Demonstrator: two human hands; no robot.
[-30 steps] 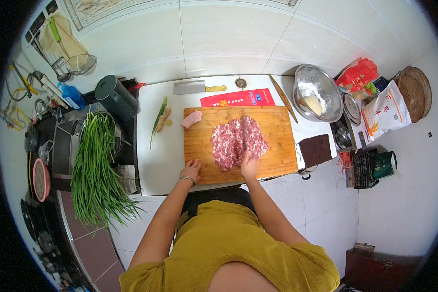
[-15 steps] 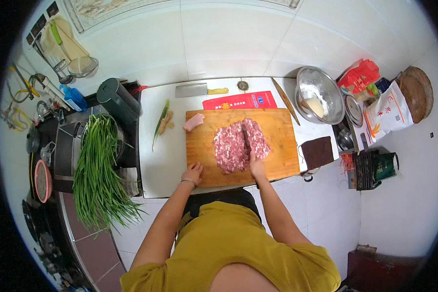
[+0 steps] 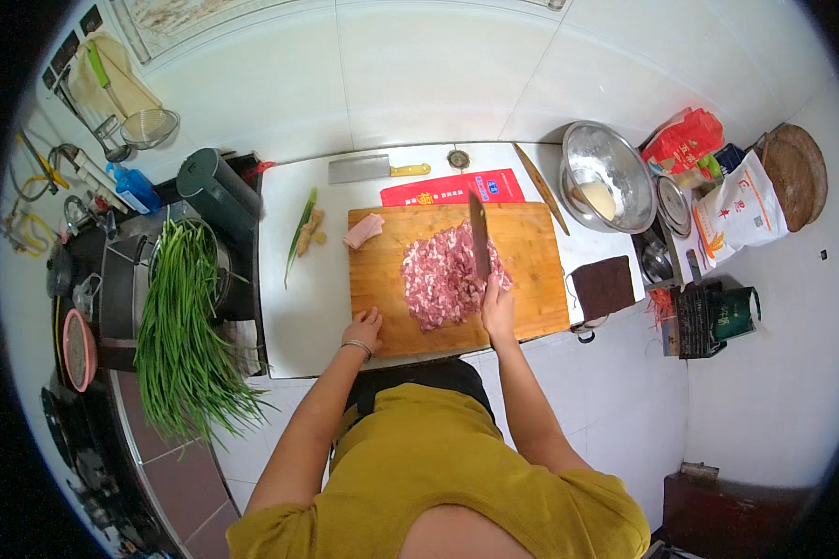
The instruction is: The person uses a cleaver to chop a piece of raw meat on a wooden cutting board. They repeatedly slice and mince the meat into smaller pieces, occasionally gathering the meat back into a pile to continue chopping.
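My right hand is closed around the handle of a dark-bladed cleaver. Its blade is held up over the right part of a spread of coarsely minced meat. The mince lies on a wooden cutting board, and the blade hides some of it. At the board's near left corner rests my left hand, its fingers on the wood and holding no tool. A pale pink piece of meat sits by the board's far left corner.
Behind the board lie a second cleaver, a red packet and a long wooden stick. Scallion and ginger are left of it. A steel bowl and dark cloth stand right; green chives hang at left.
The cleaver has come up out of the mince, its blade now raised above it and tilted. My left hand stays at the board's corner. The whole view has shifted slightly.
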